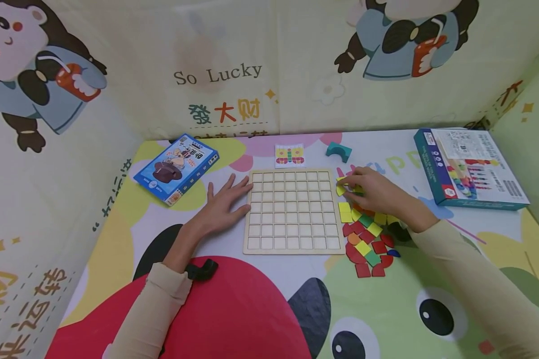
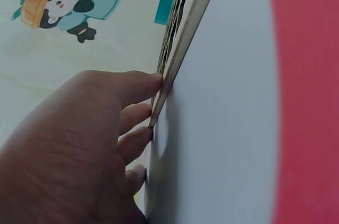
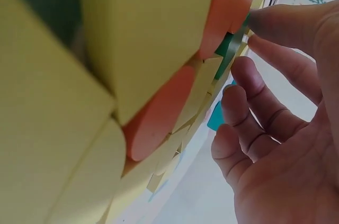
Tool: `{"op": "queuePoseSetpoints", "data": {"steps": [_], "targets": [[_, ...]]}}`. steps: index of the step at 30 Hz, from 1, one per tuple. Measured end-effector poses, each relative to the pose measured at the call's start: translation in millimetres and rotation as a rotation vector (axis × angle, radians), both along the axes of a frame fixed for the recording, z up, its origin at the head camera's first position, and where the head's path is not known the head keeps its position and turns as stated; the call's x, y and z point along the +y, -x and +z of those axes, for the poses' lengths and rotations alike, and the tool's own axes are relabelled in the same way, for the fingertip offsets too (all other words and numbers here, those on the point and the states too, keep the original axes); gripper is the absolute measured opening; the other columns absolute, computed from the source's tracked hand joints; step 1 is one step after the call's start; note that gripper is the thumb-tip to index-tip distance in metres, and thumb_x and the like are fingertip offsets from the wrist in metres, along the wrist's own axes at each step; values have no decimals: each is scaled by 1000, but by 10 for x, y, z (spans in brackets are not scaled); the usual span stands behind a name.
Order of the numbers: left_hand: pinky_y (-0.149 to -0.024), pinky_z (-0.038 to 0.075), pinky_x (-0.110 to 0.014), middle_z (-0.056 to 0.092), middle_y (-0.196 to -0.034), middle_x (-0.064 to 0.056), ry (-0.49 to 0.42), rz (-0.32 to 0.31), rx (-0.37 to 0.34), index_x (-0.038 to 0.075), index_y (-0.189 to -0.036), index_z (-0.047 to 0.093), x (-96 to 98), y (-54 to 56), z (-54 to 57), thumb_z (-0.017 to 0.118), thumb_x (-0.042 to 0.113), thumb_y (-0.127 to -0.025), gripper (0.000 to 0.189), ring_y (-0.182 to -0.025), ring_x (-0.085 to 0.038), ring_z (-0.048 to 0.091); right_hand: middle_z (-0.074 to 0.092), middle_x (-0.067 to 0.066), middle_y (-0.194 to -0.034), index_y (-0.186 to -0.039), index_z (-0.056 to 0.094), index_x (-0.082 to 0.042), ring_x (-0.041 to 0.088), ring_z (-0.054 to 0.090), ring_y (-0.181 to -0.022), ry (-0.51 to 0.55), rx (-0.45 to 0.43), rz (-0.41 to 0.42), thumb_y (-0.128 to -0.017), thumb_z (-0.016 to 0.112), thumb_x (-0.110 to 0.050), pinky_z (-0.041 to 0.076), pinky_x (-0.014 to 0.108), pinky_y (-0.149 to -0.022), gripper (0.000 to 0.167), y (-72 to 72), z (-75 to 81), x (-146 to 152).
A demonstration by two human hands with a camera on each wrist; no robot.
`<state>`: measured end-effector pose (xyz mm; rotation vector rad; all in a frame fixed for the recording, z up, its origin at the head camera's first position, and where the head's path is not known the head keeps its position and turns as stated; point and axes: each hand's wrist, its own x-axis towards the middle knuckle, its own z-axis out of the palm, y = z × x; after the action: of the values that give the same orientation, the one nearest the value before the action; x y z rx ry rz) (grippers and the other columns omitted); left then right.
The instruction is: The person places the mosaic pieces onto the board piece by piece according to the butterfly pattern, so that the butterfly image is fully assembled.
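Note:
A square wooden grid board (image 1: 294, 253) lies flat in the middle of the table in the head view. Against its left edge rest the fingertips of my left hand (image 1: 222, 205), spread and fairly straight; the left wrist view shows the thumb on the board's side (image 2: 183, 49). My right hand (image 1: 375, 192) reaches over the top of the loose pieces, right of the board. Its thumb and index fingertip pinch a small yellow piece (image 1: 340, 190), while the other fingers curl loosely. Beneath and below this hand lie flat red (image 1: 363, 270), yellow, green and orange pieces.
A card with a coloured butterfly pattern (image 1: 289, 156) lies behind the board, with a teal arch-shaped block (image 1: 339, 151) to its right. A blue box (image 1: 175, 169) stands at the back left. Another, larger box (image 1: 471, 169) lies at the back right.

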<state>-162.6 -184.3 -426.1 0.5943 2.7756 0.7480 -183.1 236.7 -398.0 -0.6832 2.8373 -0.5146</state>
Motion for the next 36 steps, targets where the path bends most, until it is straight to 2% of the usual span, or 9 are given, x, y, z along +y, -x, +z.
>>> {"op": "queuePoseSetpoints", "data": {"steps": [4,7,9,14,21,23,30,32,36], "targets": [[-125,-17,-75,24,-178,6,5,-8,-8,27,-166,38,-16,5,0,60,44,-103,69,-170,-30,0,62,26,-144,-137,72,-10,49,51,-140,-4,-29,9,-98,76,-20,60,59,-101,40,19,15,0],[-125,-18,-75,23,-178,6,4,-16,-15,28,-166,37,-33,16,-5,60,45,-103,69,-170,-29,-1,61,26,-146,-137,71,-10,52,45,-147,-3,-38,19,-99,75,-18,59,59,-102,39,36,17,3],[-125,-18,-75,23,-178,6,3,-19,-19,28,-166,37,-50,20,-1,61,45,-103,70,-170,-28,-1,64,24,-142,-135,72,-9,49,51,-143,6,-29,31,-99,75,-17,61,56,-100,37,52,11,7],[-126,-18,-74,23,-178,8,-11,-22,-34,29,-166,37,-82,29,12,64,45,-102,72,-170,-27,-1,70,17,-119,-128,75,-7,32,64,-108,34,-2,55,-98,76,-15,64,48,-90,31,71,1,25],[-126,-18,-74,23,-178,6,-22,-27,-53,28,-166,37,-79,21,18,65,44,-101,73,-170,-28,-1,72,17,-122,-125,75,-5,35,65,-116,27,18,69,-98,77,-14,63,51,-95,29,58,-9,33],[-126,-18,-74,24,-178,6,-19,-29,-52,28,-166,36,-77,19,17,65,45,-101,74,-170,-28,-1,71,17,-119,-125,75,-4,33,65,-112,23,14,66,-97,77,-14,63,50,-94,29,55,-10,28],[-126,-18,-74,23,-179,4,-13,-45,-49,27,-167,35,-86,22,21,65,46,-99,77,-170,-30,-1,71,18,-120,-125,72,-3,47,57,-137,11,-33,24,-97,77,-16,54,60,-109,31,50,3,14],[-126,-18,-74,23,-179,4,-8,-49,-54,27,-167,35,-90,22,30,66,47,-99,78,-170,-30,-1,72,17,-119,-125,72,-3,44,60,-132,4,-32,21,-97,77,-17,55,59,-108,31,51,10,9],[-126,-18,-74,22,-179,5,-4,-56,-61,27,-168,33,-99,26,38,66,48,-98,79,-170,-29,-1,70,13,-110,-117,74,-3,29,66,-107,3,-3,39,-98,76,-17,62,48,-95,24,50,35,4]]}}
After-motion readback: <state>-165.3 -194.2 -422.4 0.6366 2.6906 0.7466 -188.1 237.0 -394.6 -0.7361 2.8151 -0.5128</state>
